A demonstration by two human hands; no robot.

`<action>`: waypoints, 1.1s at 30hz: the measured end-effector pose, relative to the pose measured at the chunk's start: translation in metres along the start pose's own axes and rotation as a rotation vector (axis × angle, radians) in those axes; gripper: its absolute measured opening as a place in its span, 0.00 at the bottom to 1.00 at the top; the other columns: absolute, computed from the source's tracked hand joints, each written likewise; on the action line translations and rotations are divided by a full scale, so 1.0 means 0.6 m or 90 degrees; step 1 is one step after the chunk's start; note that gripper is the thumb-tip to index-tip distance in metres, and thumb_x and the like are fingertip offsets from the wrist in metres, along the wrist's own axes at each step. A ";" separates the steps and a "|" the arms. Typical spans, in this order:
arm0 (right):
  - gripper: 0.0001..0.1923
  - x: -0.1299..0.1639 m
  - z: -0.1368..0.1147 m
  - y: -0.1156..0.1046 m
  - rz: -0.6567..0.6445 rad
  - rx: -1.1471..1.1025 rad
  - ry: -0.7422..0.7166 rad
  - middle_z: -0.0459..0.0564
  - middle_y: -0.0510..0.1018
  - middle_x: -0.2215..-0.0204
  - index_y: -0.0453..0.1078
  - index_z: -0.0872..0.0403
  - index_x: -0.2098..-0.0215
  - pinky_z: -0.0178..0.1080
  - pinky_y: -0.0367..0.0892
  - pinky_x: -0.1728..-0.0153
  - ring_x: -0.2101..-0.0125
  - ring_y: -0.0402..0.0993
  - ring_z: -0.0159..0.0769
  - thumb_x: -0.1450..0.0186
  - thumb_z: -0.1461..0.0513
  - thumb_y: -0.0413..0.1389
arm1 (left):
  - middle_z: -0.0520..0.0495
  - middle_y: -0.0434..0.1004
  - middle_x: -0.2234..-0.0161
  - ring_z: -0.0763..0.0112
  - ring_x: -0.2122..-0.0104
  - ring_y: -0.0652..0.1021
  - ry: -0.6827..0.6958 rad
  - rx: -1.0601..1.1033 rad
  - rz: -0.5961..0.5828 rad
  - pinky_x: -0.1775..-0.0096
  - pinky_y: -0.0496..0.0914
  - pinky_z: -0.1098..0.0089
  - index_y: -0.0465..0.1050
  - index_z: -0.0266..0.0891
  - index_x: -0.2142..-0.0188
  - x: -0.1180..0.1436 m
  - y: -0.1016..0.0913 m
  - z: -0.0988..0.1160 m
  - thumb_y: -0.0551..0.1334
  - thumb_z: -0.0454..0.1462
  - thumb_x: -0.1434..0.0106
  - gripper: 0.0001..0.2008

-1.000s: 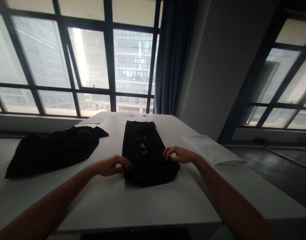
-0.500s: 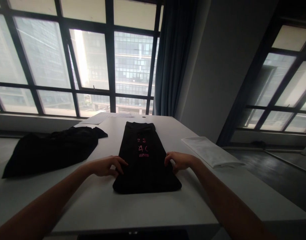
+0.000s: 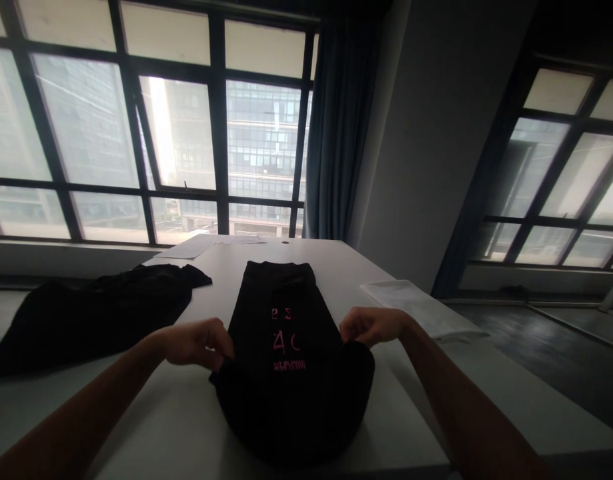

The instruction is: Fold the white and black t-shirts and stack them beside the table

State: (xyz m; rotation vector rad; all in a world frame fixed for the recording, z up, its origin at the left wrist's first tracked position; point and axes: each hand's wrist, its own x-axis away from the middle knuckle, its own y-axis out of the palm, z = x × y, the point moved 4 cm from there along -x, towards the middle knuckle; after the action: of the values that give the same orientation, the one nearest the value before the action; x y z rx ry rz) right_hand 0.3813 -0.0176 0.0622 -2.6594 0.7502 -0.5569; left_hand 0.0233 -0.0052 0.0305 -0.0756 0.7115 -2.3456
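Fingertips of both hands vanish behind the folded black garment (image 3: 291, 347), its pink lettering too blurred to read. Left hand (image 3: 199, 342) and right hand (image 3: 371, 325) pinch its side edges; its long axis runs from the white table's (image 3: 186, 427) near edge toward the window.

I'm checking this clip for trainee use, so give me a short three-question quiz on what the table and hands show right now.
1. True or false: both hands grip the folded black garment with pink print.
2. Which lies nearest the right hand? A) white folded sheet B) loose black garment C) papers by the window
3. On which side of the table does the loose black garment lie?

Key:
1. True; the left hand and the right hand pinch its two side edges.
2. A
3. The person's left.
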 end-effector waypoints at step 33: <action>0.22 -0.080 0.051 -0.033 0.593 0.516 0.175 0.58 0.72 0.46 0.70 0.54 0.46 0.43 0.64 0.49 0.50 0.70 0.45 0.34 0.52 0.54 | 0.43 0.52 0.32 0.49 0.35 0.57 -0.094 -0.513 0.288 0.37 0.54 0.45 0.63 0.42 0.37 -0.050 0.009 -0.043 0.51 0.52 0.32 0.29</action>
State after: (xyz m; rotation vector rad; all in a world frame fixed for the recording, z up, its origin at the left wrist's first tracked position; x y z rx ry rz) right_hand 0.3656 0.0307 0.0303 -1.3131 1.3440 -0.7303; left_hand 0.0437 0.0224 0.0097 -0.3895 1.3884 -1.5003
